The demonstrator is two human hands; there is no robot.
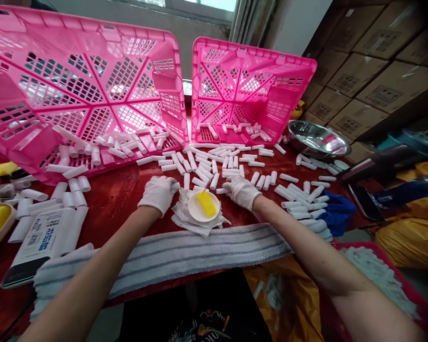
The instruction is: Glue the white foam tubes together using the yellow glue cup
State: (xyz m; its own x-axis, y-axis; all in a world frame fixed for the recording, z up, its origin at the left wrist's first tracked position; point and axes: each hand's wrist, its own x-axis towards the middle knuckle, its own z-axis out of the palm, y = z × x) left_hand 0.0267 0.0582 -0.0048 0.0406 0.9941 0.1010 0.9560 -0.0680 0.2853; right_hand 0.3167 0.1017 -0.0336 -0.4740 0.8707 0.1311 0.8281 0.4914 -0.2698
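Note:
A small white dish (192, 212) holding a yellow sponge-like piece (207, 204) rests on a loose pile of thin, clear plastic wrappers (180, 214). Just left of it is my left hand (159, 194) in a white glove, its fingers curled together near the wrappers' edge; anything in them is too small to make out. To the right of the dish, my right hand (241, 191), gloved alike, has its fingers closed at the end of a short white roll (221, 191). Many more white rolls (203, 173) lie scattered just beyond both hands.
Two pink plastic baskets (109, 102) lie tipped on their sides at the back, rolls spilling out. A steel bowl (319, 137) stands right, near a blue cloth (337, 211). A striped towel (199, 254) lines the front edge; a boxed device (39, 242) sits left. Cartons (371, 71) are stacked right.

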